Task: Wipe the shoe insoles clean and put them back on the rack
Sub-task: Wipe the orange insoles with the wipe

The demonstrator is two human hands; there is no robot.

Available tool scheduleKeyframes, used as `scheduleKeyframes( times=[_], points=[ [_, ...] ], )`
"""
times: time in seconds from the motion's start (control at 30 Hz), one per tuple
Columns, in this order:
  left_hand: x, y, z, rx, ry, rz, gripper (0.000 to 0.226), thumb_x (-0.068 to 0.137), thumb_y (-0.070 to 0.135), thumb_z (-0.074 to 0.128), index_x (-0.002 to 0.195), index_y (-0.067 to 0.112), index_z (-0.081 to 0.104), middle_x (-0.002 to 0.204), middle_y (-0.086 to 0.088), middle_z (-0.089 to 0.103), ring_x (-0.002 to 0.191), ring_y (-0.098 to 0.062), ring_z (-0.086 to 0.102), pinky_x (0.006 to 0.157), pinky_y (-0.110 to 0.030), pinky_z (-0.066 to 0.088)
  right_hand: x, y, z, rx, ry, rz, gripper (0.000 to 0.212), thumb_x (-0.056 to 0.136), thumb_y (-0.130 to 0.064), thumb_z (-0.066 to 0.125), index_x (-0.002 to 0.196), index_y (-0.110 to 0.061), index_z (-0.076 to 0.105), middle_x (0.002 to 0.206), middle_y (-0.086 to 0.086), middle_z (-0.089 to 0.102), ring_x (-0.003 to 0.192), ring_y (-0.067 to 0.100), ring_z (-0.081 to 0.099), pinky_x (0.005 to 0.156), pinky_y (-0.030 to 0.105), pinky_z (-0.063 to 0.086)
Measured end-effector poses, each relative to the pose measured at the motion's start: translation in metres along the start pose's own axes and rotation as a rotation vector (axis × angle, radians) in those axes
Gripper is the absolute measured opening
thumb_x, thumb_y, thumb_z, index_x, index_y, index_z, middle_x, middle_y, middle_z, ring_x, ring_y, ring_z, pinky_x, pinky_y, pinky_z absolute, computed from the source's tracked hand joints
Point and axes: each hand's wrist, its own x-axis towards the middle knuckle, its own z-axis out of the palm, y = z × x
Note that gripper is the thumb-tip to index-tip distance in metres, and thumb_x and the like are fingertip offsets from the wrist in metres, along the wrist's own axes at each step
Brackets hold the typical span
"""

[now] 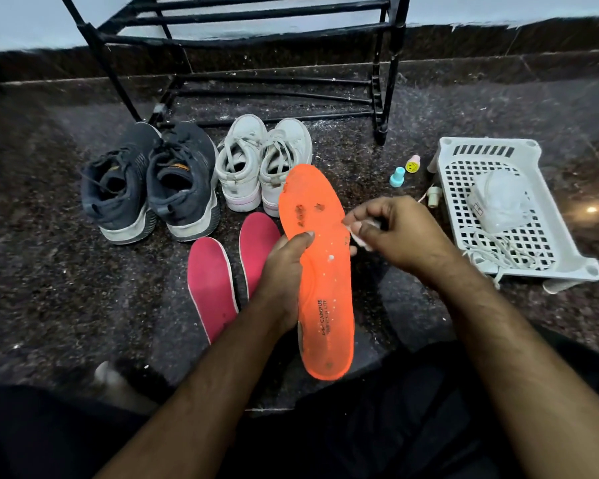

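Dark speckled stone floor [49,271] carries a black metal shoe rack [242,36]. Before it, the left hand [284,271] grasps an orange insole [320,271] upright, while the right hand [395,233] pinches a small white wipe [362,236] at its edge.

The dark speckled floor [66,271] is carrying everything. Two pink insoles [211,285] are lying flat just left of the left grip [284,267]. Beyond them a dark pair of shoes [149,181] and a white pair of shoes [263,160] are standing before the black rack [256,39]. Right of the right grip [402,229], a white basket [505,209] is sitting, with two small bottles [403,171] beyond that grip.
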Motion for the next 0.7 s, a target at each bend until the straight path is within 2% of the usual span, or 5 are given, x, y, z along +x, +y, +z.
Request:
scheduleKeyframes(
  times=[0.2, 0.43, 0.53, 0.63, 0.7],
  points=[
    [-0.003, -0.001, 0.004, 0.003, -0.021, -0.024, 0.029, 0.101, 0.013, 0.042, 0.123, -0.002, 0.057, 0.095, -0.032, 0.071, 0.069, -0.033, 0.073, 0.062, -0.038, 0.059, -0.005, -0.004, 0.001, 0.112, 0.198, -0.030, 0.009, 0.091, -0.022, 0.069, 0.094, -0.027, 0.075, 0.085, -0.014, 0.075, 0.080, 0.005, 0.069, 0.081, 0.033, 0.057],
    [0.003, 0.002, -0.001, -0.051, 0.006, -0.011, 0.034, 0.101, 0.014, 0.043, 0.125, -0.007, 0.055, 0.109, -0.037, 0.066, 0.076, -0.037, 0.072, 0.087, -0.052, 0.054, -0.010, -0.005, -0.006, -0.070, 0.033, -0.018, 0.010, 0.090, -0.021, 0.071, 0.095, -0.026, 0.078, 0.083, -0.011, 0.075, 0.074, 0.005, 0.069, 0.080, 0.032, 0.058],
    [0.006, -0.001, -0.001, -0.060, -0.008, -0.049, 0.035, 0.102, 0.024, 0.043, 0.118, -0.001, 0.062, 0.095, -0.024, 0.073, 0.073, -0.030, 0.072, 0.079, -0.042, 0.057, -0.013, -0.017, 0.006, 0.052, 0.198, -0.133, 0.014, 0.090, -0.019, 0.070, 0.103, -0.024, 0.075, 0.097, -0.008, 0.072, 0.087, 0.008, 0.068, 0.085, 0.028, 0.055],
    [0.004, -0.003, 0.002, -0.102, -0.098, -0.153, 0.047, 0.105, 0.044, 0.036, 0.109, 0.010, 0.067, 0.085, -0.010, 0.074, 0.071, -0.021, 0.071, 0.073, -0.032, 0.056, -0.013, -0.027, 0.024, -0.067, 0.079, -0.301, 0.024, 0.087, -0.011, 0.070, 0.108, -0.023, 0.074, 0.101, -0.005, 0.069, 0.090, 0.008, 0.064, 0.083, 0.016, 0.046],
    [0.005, -0.005, 0.002, -0.114, -0.110, -0.163, 0.052, 0.104, 0.051, 0.033, 0.109, 0.012, 0.067, 0.085, -0.009, 0.075, 0.073, -0.020, 0.071, 0.076, -0.032, 0.057, -0.007, -0.027, 0.022, -0.143, 0.089, -0.304, 0.025, 0.085, -0.008, 0.068, 0.105, -0.021, 0.075, 0.097, -0.003, 0.069, 0.087, 0.013, 0.064, 0.082, 0.021, 0.047]
  ],
)
